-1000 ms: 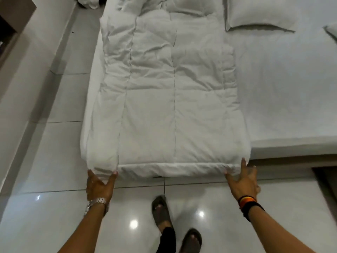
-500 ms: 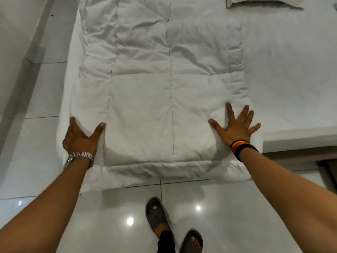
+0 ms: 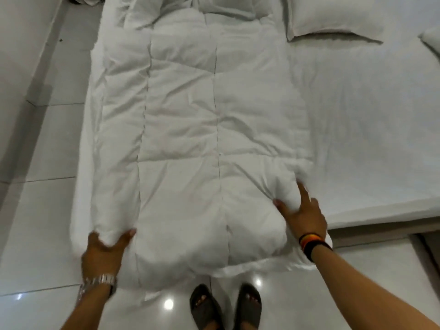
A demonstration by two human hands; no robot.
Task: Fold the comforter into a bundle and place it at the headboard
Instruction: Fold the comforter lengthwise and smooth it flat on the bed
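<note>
The left hand [image 3: 104, 248] squeezes the near corner of the white comforter [image 3: 190, 144]. The right hand [image 3: 301, 215] grabs its other near corner. The comforter lies in a long strip on the bed [image 3: 369, 139], away from the pillow [image 3: 333, 17]. It may flop apart, being puffy. No words show.

matt white quilted cloth comforter [image 3: 202, 139] (creased), glossy tiled floor [image 3: 40, 210], shiny metal wristwatch [image 3: 100, 282], smooth cloth pillow [image 3: 333, 17]
</note>
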